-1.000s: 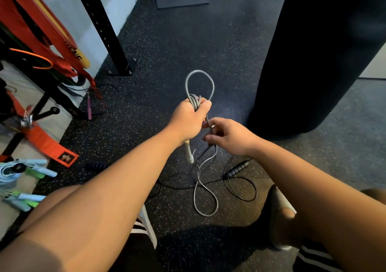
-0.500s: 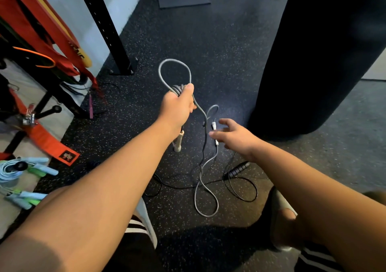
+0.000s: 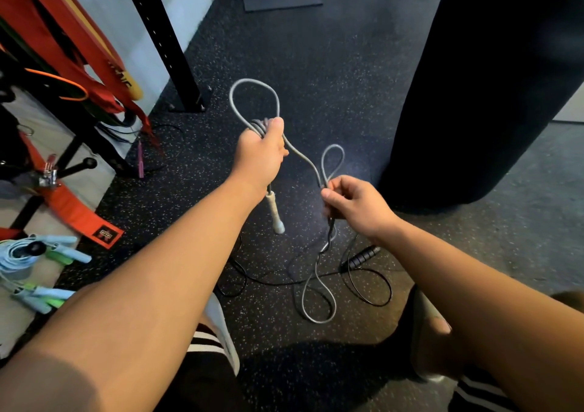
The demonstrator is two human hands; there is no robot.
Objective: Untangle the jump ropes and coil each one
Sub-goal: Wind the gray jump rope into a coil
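My left hand [image 3: 260,155] grips a bundle of coils of the grey jump rope [image 3: 303,158]; one loop stands up above the fist and a pale handle [image 3: 274,211] hangs below it. From the fist the grey rope runs right to my right hand [image 3: 357,204], which pinches a small upright loop of it. Below that hand the grey rope hangs twisted with a thin black jump rope [image 3: 373,288] and ends in a loop on the floor. The black rope's dark handle [image 3: 363,256] lies on the floor under my right wrist.
A tall black punching bag [image 3: 474,79] stands at the right. A black steel post [image 3: 164,41] and a rack with red straps [image 3: 53,41] are at the left. Light blue ropes with green-tipped handles [image 3: 38,263] lie at the lower left. My feet [image 3: 429,342] rest on the speckled floor.
My right hand, open and reaching half a second ago, has closed on a new loop of the grey rope. My left hand keeps its grip on the coils, held out to the left.
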